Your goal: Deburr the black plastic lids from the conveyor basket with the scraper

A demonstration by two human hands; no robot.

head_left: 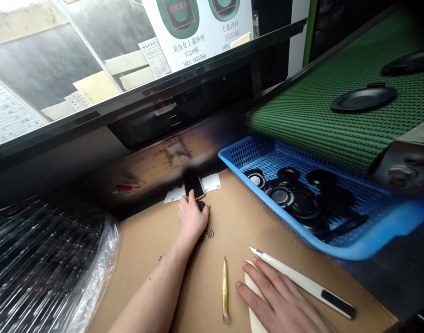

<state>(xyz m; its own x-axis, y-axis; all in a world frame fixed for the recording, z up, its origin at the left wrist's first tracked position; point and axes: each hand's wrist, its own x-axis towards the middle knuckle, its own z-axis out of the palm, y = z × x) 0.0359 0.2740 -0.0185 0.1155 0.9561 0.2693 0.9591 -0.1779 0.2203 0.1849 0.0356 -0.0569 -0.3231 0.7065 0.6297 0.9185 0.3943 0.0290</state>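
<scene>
My left hand [194, 215] reaches to the back of the cardboard sheet, index finger stretched onto the lower part of a phone [193, 184] with a dark screen. A small dark object [201, 205] shows between its thumb and fingers; whether they touch it I cannot tell. My right hand [281, 298] lies flat with spread fingers over a cream-coloured strip [252, 282], partly hidden beneath it. Just right of those fingers is a white craft knife [302, 280] with a pointed blade and a black end. To their left lies a thin yellow, pointed tool [225, 291].
Cardboard [142, 259] covers the work surface. At right stands a blue basket [246, 180] of black round parts, below a green conveyor belt [302, 106] carrying black lids [364, 99]. Plastic-wrapped dark stock [48, 263] sits at left. Paper slips [212, 182] lie by the phone.
</scene>
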